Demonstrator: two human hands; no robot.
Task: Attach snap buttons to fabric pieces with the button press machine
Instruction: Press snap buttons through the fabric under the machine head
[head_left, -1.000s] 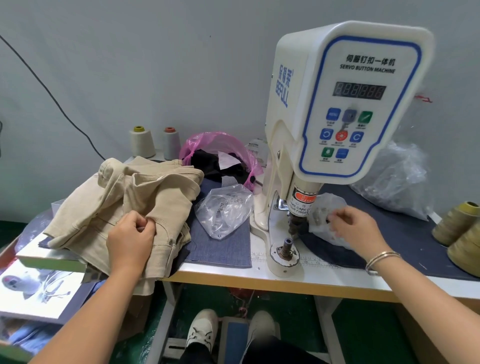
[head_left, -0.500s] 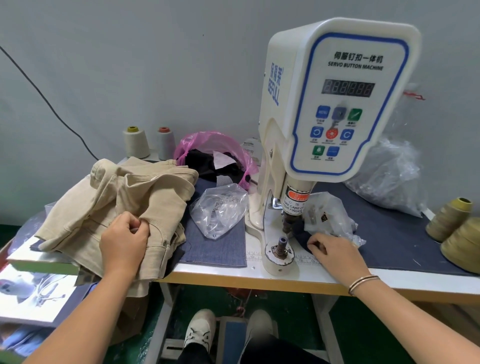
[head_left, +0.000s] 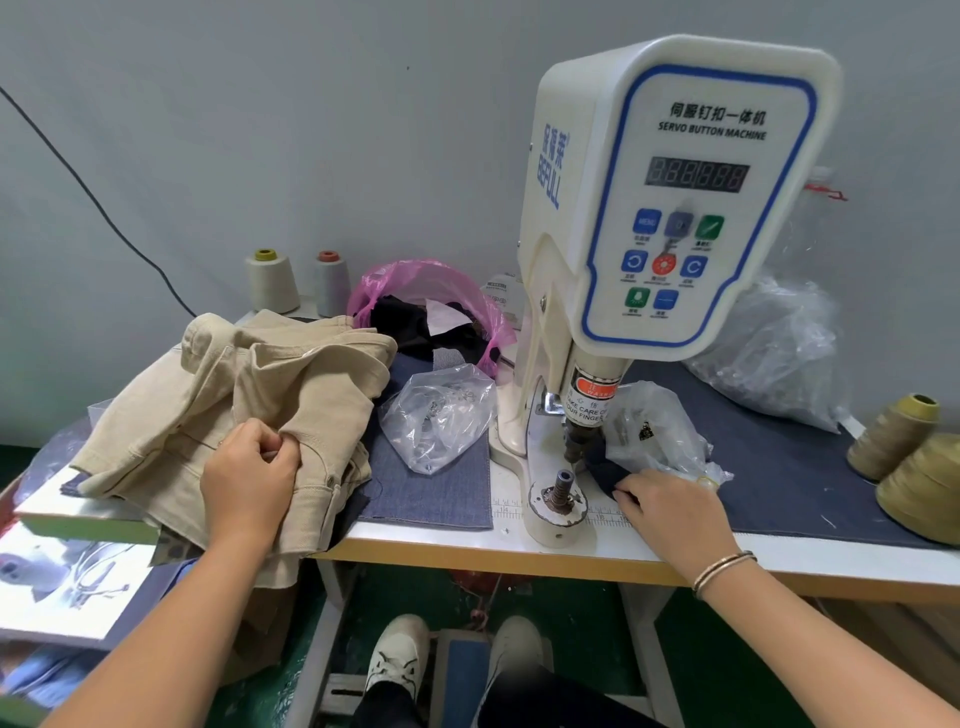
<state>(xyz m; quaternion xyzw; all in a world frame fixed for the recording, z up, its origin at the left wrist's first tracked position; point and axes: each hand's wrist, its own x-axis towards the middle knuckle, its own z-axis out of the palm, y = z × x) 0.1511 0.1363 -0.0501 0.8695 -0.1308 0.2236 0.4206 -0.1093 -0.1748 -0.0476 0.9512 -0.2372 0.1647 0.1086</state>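
A white servo button machine (head_left: 670, 208) stands on the table, its lower die post (head_left: 562, 486) sticking up at the front edge. My left hand (head_left: 249, 478) pinches a fold of the beige garment (head_left: 249, 395) piled at the table's left. My right hand (head_left: 670, 512) rests palm down just right of the die, fingertips on a small dark fabric piece (head_left: 605, 475). Behind it lies a clear bag of snap parts (head_left: 652, 431). Whether the fingers grip the dark piece or hold a button is hidden.
A second clear bag of buttons (head_left: 439, 415) lies on blue denim (head_left: 436, 493) left of the machine. A pink bag (head_left: 431, 306), two thread cones (head_left: 272, 280), a large clear bag (head_left: 774, 353) and olive thread cones (head_left: 919, 478) line the back and right. My feet (head_left: 400, 660) rest near the pedal.
My right hand has come down from the clear bag beside the press head to the table just right of the die. My left hand keeps its pinch on the beige garment.
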